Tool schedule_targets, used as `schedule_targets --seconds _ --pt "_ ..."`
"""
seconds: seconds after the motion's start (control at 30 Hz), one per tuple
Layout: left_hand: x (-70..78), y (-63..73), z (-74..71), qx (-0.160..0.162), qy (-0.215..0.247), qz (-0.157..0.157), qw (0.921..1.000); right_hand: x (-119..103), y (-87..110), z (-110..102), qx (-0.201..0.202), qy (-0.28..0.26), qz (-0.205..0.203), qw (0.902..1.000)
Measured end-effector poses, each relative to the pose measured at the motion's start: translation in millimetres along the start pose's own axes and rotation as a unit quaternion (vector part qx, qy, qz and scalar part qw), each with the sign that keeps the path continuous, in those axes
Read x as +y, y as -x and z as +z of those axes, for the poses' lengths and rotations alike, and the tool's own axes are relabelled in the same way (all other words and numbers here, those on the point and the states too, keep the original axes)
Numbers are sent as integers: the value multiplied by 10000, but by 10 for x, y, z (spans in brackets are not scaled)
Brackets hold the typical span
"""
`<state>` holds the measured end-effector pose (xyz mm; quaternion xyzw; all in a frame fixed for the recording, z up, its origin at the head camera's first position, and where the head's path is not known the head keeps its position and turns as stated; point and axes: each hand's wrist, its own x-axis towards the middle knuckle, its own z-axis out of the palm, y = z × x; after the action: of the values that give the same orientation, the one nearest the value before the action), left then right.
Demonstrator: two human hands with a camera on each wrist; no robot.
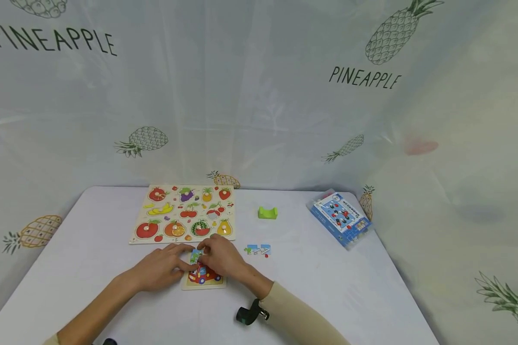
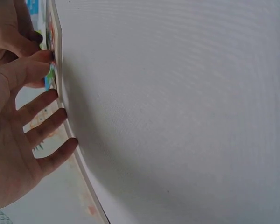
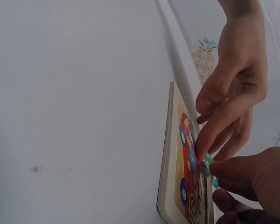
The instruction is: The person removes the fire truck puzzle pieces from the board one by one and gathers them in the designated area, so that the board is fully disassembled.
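A small jigsaw board (image 1: 204,283) with a red car picture lies near the front middle of the table. At its upper left is a blue-and-green puzzle piece (image 1: 194,256), between both hands. My right hand (image 1: 224,258) pinches this piece with thumb and fingertips at the board's surface, as the right wrist view shows from the side. My left hand (image 1: 161,269) comes in from the left, its thumb on the car picture and its forefinger at the piece's top edge. In the left wrist view its other fingers (image 2: 46,128) are spread and nearly straight.
Behind the hands lies a wooden fruit puzzle board (image 1: 177,239). Right of the hands are loose blue-and-white puzzle pieces (image 1: 259,249). Farther back sit a green block (image 1: 267,213) and a blue boxed set (image 1: 338,218). A pineapple-print curtain (image 1: 259,96) hangs behind the table.
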<state>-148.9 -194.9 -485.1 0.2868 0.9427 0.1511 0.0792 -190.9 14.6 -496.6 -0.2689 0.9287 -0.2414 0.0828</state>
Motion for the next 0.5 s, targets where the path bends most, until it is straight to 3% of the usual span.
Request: schedule_targets --seconds 0.13,0.5 --pt "19 4 -8 26 15 -9 10000 6 2 6 53 90 25 9999" --pt "49 0 -27 66 33 -83 9999 -6 22 -36 75 -1160 161 9931"
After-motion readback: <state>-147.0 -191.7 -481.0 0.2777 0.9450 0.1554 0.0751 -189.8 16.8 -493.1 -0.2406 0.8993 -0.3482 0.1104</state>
